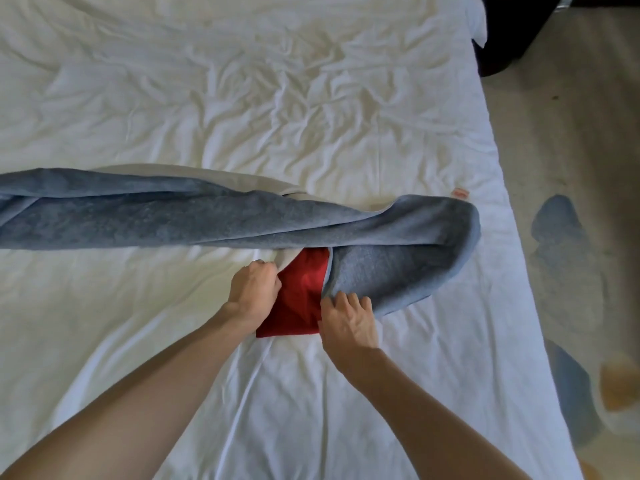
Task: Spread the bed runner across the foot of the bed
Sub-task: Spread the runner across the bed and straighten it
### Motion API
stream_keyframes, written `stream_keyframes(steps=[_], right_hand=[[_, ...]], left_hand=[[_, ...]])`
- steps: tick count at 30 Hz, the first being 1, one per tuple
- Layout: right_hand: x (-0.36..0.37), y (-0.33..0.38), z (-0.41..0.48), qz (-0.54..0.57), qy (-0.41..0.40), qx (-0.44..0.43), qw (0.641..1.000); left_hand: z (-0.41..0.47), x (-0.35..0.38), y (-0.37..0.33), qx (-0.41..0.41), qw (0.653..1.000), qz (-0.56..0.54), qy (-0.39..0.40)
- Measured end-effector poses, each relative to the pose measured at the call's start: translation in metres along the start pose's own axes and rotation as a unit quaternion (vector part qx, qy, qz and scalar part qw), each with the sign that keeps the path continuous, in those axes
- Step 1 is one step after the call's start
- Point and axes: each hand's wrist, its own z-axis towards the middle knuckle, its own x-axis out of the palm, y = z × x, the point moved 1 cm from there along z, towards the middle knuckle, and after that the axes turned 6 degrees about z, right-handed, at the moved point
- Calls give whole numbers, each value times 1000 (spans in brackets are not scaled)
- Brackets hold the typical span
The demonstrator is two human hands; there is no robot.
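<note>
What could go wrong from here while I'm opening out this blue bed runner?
1. The blue bed runner is twisted and doubled back near the right hand; pulling now may tighten the twist rather than flatten it.
2. The left hand grips the edge by the red panel, so that side could end up facing upward.
3. Dragging the runner may wrinkle the already creased white sheet further.

No legible text — small red tag [460,193] on sheet too blurred
</note>
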Motion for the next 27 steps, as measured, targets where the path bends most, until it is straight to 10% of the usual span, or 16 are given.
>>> stream_keyframes(steps=[27], right_hand=[[-14,-70,-133,-126,10,9,992]], left_hand=[[-190,49,-77,-156,961,-229,23]])
